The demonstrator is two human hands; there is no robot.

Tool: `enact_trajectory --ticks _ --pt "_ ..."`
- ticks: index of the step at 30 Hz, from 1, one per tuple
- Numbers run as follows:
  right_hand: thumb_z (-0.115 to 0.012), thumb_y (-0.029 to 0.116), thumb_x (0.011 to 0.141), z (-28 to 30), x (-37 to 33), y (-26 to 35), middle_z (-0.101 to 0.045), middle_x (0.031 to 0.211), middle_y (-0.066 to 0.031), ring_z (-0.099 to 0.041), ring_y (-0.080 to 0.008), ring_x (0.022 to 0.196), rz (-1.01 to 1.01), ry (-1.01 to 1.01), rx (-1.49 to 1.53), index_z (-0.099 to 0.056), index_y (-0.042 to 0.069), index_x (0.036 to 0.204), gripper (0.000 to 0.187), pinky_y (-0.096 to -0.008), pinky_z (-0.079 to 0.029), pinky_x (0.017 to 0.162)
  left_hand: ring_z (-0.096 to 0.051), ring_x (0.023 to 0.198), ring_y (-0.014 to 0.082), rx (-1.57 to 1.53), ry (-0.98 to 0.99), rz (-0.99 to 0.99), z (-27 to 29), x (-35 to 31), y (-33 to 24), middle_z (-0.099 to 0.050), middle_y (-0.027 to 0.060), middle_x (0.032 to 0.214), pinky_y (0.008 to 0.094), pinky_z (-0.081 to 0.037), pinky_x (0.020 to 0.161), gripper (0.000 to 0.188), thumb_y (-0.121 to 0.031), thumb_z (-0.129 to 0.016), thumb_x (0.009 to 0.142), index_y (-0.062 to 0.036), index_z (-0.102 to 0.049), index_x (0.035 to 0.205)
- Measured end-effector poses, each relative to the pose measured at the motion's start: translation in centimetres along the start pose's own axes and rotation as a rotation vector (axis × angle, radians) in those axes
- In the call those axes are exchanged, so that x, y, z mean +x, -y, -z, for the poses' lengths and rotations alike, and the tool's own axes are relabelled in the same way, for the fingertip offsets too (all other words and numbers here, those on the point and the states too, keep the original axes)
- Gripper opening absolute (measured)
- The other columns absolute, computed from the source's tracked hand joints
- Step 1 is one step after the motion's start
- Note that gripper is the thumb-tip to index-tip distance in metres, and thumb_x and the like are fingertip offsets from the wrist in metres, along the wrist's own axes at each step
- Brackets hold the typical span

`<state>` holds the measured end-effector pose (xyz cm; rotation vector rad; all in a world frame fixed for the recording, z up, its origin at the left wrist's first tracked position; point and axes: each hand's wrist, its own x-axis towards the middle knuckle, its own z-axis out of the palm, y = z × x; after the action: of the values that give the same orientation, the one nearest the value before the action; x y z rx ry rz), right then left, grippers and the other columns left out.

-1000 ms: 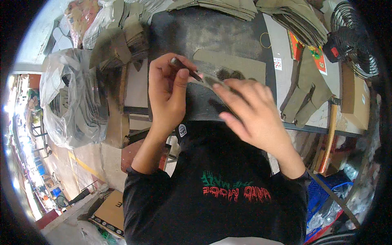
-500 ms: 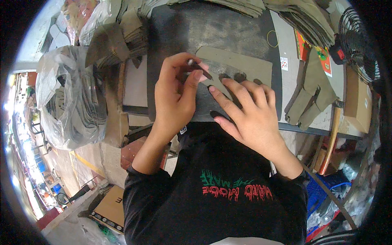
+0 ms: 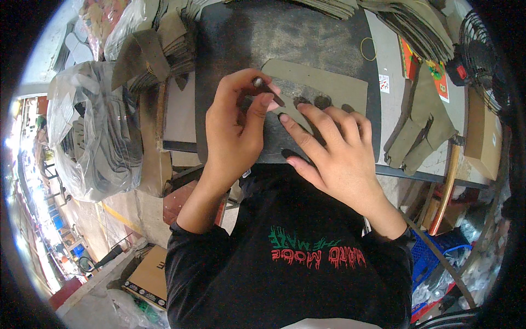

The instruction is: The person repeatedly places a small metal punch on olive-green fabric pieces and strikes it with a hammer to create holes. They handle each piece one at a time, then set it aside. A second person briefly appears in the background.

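My left hand [image 3: 236, 129] grips a small dark cutting tool [image 3: 269, 91], its tip resting on an olive-green flat sheet [image 3: 323, 85] that lies on a dark work mat [image 3: 274, 38]. My right hand [image 3: 334, 151] lies flat with its fingers spread, pressing the sheet down just right of the tool. Both forearms come up from the lower edge past my black printed shirt [image 3: 296, 263].
Stacks of olive cut pieces [image 3: 156, 55] sit at the back left, with more stacks [image 3: 416, 22] at the back right. A clear plastic bag [image 3: 90, 137] of scraps hangs at the left. Folded olive pieces [image 3: 419, 126], a cardboard box [image 3: 482, 137] and a black fan [image 3: 485, 52] stand at the right.
My right hand has come down from above the sheet and now lies flat on it. My left hand has brought the tool's tip down to the sheet.
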<state>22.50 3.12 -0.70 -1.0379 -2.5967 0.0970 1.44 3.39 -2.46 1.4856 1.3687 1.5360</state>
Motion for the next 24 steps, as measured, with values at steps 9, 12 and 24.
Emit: enact_trajectory --ticks 9,12,24 --pt "-0.074 0.044 0.091 0.3 0.2 0.2 -0.057 0.148 -0.0047 -0.053 -0.0306 0.128 -0.008 0.003 0.012 -0.066 0.021 0.145 0.059 -0.0510 -0.038 0.109 -0.071 0.091 0.0258 0.170 0.030 -0.136 -0.1 0.3 -0.1 -0.069 0.0133 0.101 0.0323 -0.055 0.079 0.026 0.009 -0.069 0.092 -0.0021 -0.065 0.116" --pt "-0.075 0.041 0.092 1.1 -0.3 -0.7 -0.060 0.145 -0.0079 -0.055 -0.0330 0.129 0.022 0.002 0.166 -0.070 0.018 0.140 0.053 -0.0505 -0.041 0.110 -0.070 0.088 0.0288 0.219 0.027 -0.154 -0.2 0.4 -0.3 -0.067 0.0145 0.099 0.0332 -0.054 0.080 0.027 0.009 -0.069 0.092 -0.0021 -0.064 0.116" --pt "-0.062 0.049 0.108 5.0 -20.9 -16.7 -0.065 0.134 -0.0306 -0.066 -0.0476 0.119 -1.205 -0.186 -0.669 -0.068 0.004 0.135 0.053 -0.0545 -0.054 0.096 -0.069 0.094 0.0163 0.253 0.120 -0.168 -0.4 0.3 -0.9 -0.070 0.0097 0.105 0.0289 -0.056 0.087 0.020 0.008 -0.061 0.101 -0.0003 -0.062 0.119"
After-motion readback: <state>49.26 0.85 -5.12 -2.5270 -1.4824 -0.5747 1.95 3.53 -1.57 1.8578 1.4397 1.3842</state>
